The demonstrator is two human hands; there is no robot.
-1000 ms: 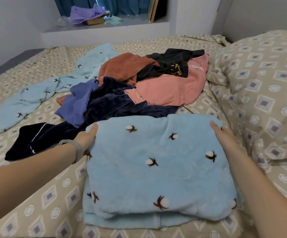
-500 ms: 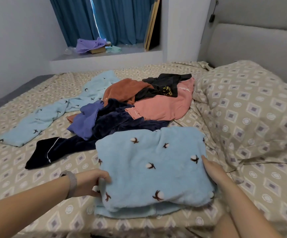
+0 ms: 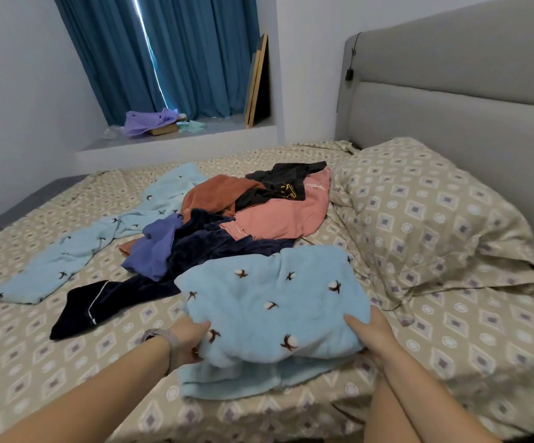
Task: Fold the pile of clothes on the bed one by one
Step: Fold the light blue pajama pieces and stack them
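A folded light-blue fleece garment [image 3: 272,308] with cotton-flower print lies at the near edge of the bed. My left hand [image 3: 188,342] grips its left near side, thumb on top and fingers tucked under. My right hand [image 3: 372,335] grips its right near side the same way. Behind it sits the unfolded pile [image 3: 243,219]: a navy piece, a purple-blue piece, a rust-orange one, a pink one and a black one. Light-blue printed trousers [image 3: 99,238] lie spread flat to the left.
A patterned pillow [image 3: 425,215] lies at the right against the grey headboard [image 3: 451,100]. A window ledge [image 3: 179,139] with a purple cloth and blue curtains stands beyond the bed. The patterned bedsheet [image 3: 35,346] is bare at the near left.
Both hands slid from the far corners of the folded blue garment back to its near sides and tucked under it. The view has risen and pulled back.
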